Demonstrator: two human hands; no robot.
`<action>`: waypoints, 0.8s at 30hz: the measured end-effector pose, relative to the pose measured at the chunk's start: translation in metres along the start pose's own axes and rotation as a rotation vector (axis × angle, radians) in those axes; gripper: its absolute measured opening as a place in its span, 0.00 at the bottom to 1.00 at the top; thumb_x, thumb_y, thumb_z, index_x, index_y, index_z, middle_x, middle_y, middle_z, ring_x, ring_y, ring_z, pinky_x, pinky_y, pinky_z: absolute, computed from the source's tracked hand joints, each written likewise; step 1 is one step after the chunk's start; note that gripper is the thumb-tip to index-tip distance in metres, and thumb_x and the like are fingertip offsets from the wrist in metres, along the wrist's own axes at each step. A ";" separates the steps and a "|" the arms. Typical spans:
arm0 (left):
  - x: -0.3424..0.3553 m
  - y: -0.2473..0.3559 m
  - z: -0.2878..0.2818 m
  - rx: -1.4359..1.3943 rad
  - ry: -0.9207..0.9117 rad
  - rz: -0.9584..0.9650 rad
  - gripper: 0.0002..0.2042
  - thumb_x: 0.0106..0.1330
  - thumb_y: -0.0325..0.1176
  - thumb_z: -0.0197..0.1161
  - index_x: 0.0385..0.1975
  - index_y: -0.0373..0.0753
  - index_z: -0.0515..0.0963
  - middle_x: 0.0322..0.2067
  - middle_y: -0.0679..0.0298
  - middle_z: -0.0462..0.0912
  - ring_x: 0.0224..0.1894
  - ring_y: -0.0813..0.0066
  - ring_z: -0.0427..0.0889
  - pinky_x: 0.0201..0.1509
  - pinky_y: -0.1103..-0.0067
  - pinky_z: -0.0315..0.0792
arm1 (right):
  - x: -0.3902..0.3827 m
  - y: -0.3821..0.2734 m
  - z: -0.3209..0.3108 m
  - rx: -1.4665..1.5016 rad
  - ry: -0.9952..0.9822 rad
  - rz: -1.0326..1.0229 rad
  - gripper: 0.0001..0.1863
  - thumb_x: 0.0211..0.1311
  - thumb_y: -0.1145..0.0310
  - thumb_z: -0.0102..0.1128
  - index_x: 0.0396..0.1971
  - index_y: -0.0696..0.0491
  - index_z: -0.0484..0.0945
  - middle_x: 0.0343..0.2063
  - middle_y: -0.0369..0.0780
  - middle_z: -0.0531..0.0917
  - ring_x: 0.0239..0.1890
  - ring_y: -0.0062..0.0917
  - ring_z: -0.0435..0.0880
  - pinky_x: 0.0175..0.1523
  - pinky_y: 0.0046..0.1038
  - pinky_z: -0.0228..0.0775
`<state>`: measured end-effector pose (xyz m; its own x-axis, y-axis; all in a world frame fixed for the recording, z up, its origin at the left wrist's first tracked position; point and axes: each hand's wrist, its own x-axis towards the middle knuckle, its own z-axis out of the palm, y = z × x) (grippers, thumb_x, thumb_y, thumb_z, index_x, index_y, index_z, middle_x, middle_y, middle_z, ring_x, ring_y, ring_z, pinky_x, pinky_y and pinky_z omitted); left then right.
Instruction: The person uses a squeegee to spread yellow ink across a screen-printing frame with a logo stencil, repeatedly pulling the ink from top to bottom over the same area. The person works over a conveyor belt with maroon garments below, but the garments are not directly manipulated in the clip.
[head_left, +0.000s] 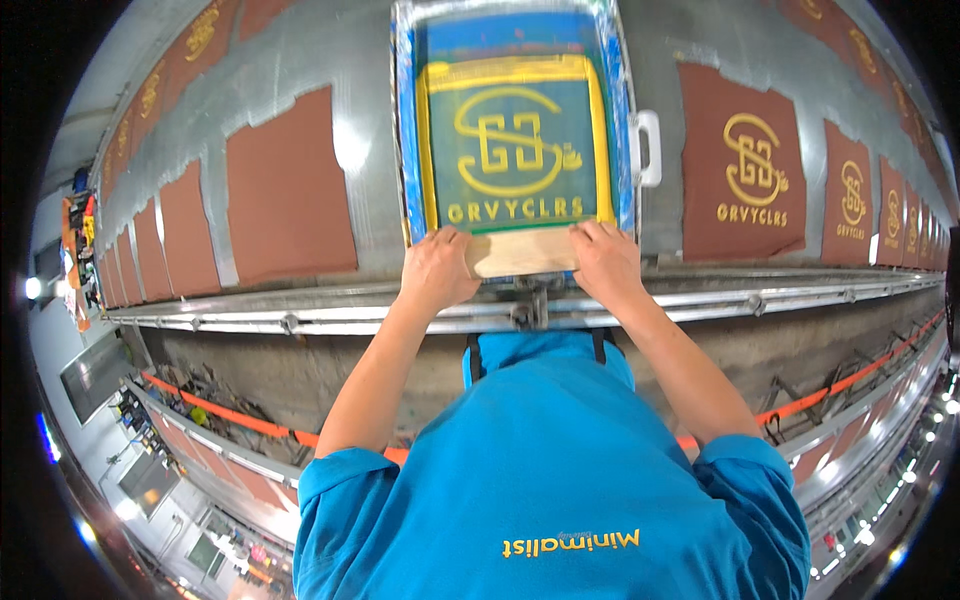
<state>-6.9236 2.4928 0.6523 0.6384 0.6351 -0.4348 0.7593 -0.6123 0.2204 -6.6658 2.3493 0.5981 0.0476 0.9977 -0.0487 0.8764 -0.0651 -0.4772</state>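
Observation:
My left hand [440, 265] and my right hand [608, 262] grip the two ends of a pale wooden squeegee [522, 250] at the near end of a screen-printing frame [402, 115]. My fingers curl over its top edge. The mesh inside shows a large yellow looping emblem [510, 140] with lettering below, bordered by yellow ink and blue tape. A white plastic handle [648, 148] juts from the frame's right side. Whatever lies under the screen is hard to make out.
A long grey printing table [350, 95] holds plain maroon fabric pieces [285, 190] to the left and yellow-printed ones [742, 220] to the right. A metal rail [395, 320] runs along its near edge. Orange bars [240, 420] and another row of fabric appear behind me.

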 end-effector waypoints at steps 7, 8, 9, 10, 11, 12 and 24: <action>0.129 -0.025 -0.089 0.137 -0.299 0.016 0.27 0.70 0.63 0.63 0.39 0.41 0.90 0.34 0.54 0.91 0.40 0.51 0.91 0.46 0.58 0.84 | 0.129 0.044 -0.060 0.010 -0.068 0.024 0.14 0.56 0.54 0.76 0.30 0.48 0.85 0.30 0.39 0.86 0.37 0.41 0.88 0.41 0.45 0.79; 0.152 -0.033 -0.093 0.144 -0.281 0.009 0.27 0.71 0.63 0.62 0.38 0.42 0.91 0.35 0.54 0.91 0.41 0.52 0.91 0.46 0.58 0.83 | 0.152 0.049 -0.067 -0.004 -0.066 0.054 0.14 0.56 0.54 0.76 0.29 0.48 0.84 0.30 0.39 0.87 0.37 0.41 0.88 0.40 0.45 0.79; 0.173 -0.037 -0.102 0.141 -0.267 0.008 0.27 0.70 0.63 0.63 0.39 0.42 0.91 0.36 0.54 0.91 0.41 0.52 0.91 0.47 0.59 0.84 | 0.173 0.056 -0.073 -0.042 -0.092 0.080 0.15 0.57 0.52 0.76 0.30 0.48 0.84 0.31 0.40 0.87 0.38 0.41 0.89 0.41 0.45 0.80; 0.194 -0.041 -0.117 0.142 -0.249 0.004 0.27 0.70 0.63 0.63 0.40 0.42 0.91 0.37 0.54 0.92 0.42 0.51 0.91 0.49 0.59 0.84 | 0.196 0.063 -0.077 -0.077 -0.113 0.102 0.16 0.58 0.50 0.76 0.31 0.47 0.85 0.32 0.40 0.88 0.39 0.41 0.89 0.42 0.44 0.80; 0.215 -0.049 -0.126 0.180 -0.200 0.032 0.29 0.69 0.63 0.64 0.42 0.38 0.90 0.38 0.53 0.91 0.43 0.51 0.91 0.49 0.60 0.84 | 0.219 0.068 -0.083 -0.092 -0.112 0.109 0.16 0.58 0.50 0.76 0.32 0.47 0.85 0.34 0.40 0.88 0.40 0.40 0.89 0.43 0.44 0.81; 0.231 -0.056 -0.132 0.214 -0.159 0.060 0.32 0.69 0.64 0.64 0.44 0.34 0.88 0.38 0.52 0.91 0.44 0.51 0.91 0.50 0.61 0.85 | 0.239 0.072 -0.088 -0.104 -0.118 0.118 0.16 0.58 0.50 0.76 0.34 0.47 0.86 0.35 0.39 0.89 0.41 0.40 0.89 0.43 0.44 0.81; 0.263 -0.063 -0.135 0.264 -0.036 -0.051 0.31 0.60 0.65 0.69 0.48 0.44 0.90 0.42 0.60 0.93 0.48 0.58 0.91 0.55 0.63 0.83 | 0.275 0.083 -0.056 -0.243 -0.002 0.183 0.19 0.54 0.45 0.79 0.35 0.43 0.88 0.33 0.33 0.86 0.40 0.35 0.89 0.44 0.40 0.81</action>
<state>-6.7867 2.7623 0.6414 0.5921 0.6538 -0.4710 0.7277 -0.6850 -0.0361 -6.5525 2.6191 0.5944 0.2140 0.9699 -0.1165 0.9425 -0.2363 -0.2362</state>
